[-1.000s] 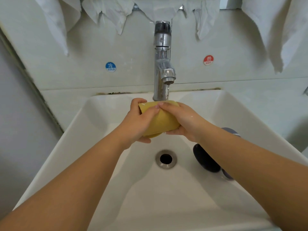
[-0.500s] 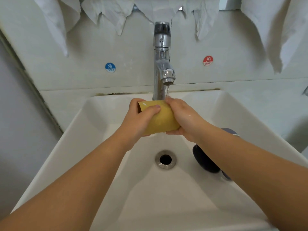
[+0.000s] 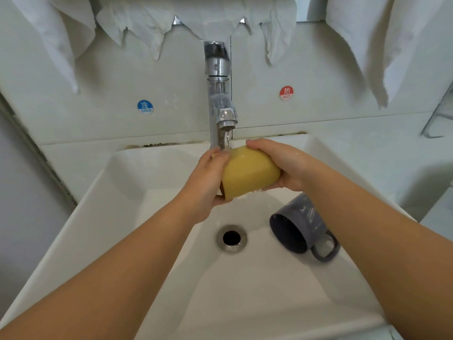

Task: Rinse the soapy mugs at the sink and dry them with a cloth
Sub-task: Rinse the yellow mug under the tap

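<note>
Yellow mug (image 3: 250,174): matte mustard glaze, cylindrical, lying on its side in the air above the sink (image 3: 103,217), directly under the tap (image 3: 219,94). Thin stream of water falls from the spout onto its upper left end. Wet sheen and a few drops along its lower edge.

Left hand (image 3: 208,182): grip closed round the mug's left end, fingers curled over the top, palm covering that end. Right hand (image 3: 282,165): grip wrapped over the mug's far right side, fingertips on top, thumb beneath. Both hands hold the mug together.

Grey mug (image 3: 297,227): dark slate colour, glossy, lying on its side on the basin's right slope, mouth toward the drain (image 3: 231,238), loop handle toward the camera. Faint pale streaks on its wall; suds or print, cannot tell.

Sink: white glazed ceramic, rectangular, sloping walls, smooth and wet. Drain: round metal ring, dark hole. Tap: polished chrome, upright column with short spout.

Wall behind: pale panels, round blue COLD sticker (image 3: 145,107) left of tap, round red HOT sticker (image 3: 286,93) right. White cloths (image 3: 137,23) hang along the top, soft and creased with ragged lower edges.
</note>
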Demonstrator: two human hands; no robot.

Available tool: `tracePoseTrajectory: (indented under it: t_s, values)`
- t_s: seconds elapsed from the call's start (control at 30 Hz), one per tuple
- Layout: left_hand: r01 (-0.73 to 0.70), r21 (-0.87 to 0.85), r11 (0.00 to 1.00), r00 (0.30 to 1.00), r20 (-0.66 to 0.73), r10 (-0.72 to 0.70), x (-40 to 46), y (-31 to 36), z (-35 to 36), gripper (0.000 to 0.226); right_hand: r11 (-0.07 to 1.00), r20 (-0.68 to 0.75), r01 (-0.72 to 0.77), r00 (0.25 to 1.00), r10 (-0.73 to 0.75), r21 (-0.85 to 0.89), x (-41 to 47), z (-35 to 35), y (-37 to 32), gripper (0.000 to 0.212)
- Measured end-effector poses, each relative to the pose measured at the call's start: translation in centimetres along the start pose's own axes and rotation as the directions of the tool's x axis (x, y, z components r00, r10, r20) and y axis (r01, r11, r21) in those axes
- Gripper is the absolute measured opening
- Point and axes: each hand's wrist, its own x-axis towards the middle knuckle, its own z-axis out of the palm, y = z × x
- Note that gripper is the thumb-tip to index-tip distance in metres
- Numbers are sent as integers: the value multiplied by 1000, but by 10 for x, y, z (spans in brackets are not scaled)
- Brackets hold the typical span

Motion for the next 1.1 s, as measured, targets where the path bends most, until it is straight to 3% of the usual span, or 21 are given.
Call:
tracePoseTrajectory:
  t_s: [0.07,0.27,0.4,0.47,0.53,0.67,0.83,0.93,1.1]
  values:
    - [-18,30,999,999,27,17,1,0,3,39,999,0,28,1000,-28,-16,0,-2,-1,26]
    - [13,-73,997,987,-157,-25,2,7,10,22,989,-38,111,993,-115,-97,1,8,2,41]
    - [-46,-17,999,999,-23,45,2,0,-1,20,992,-91,110,989,-116,-63,1,8,0,36]
    - [-62,-13,998,998,15,62,-1,-2,-3,30,992,-87,110,989,-116,-68,0,11,0,36]
    - [-74,31,997,995,-60,76,-1,-4,1,38,988,-86,115,989,-124,-102,-1,18,2,38]
    - [-25,18,1000,973,-230,28,5,1,1,30,986,-121,122,983,-135,-115,-1,29,3,35]
    - [-80,120,990,996,-37,85,3,-6,-2,41,996,-159,79,984,-86,-52,-1,25,1,22]
    - [-110,97,989,984,-128,122,3,-8,3,50,992,-145,94,984,-105,-83,-1,29,3,25]
    - [-16,14,1000,965,-262,19,8,-2,2,30,987,-134,117,982,-131,-108,-1,32,2,28]
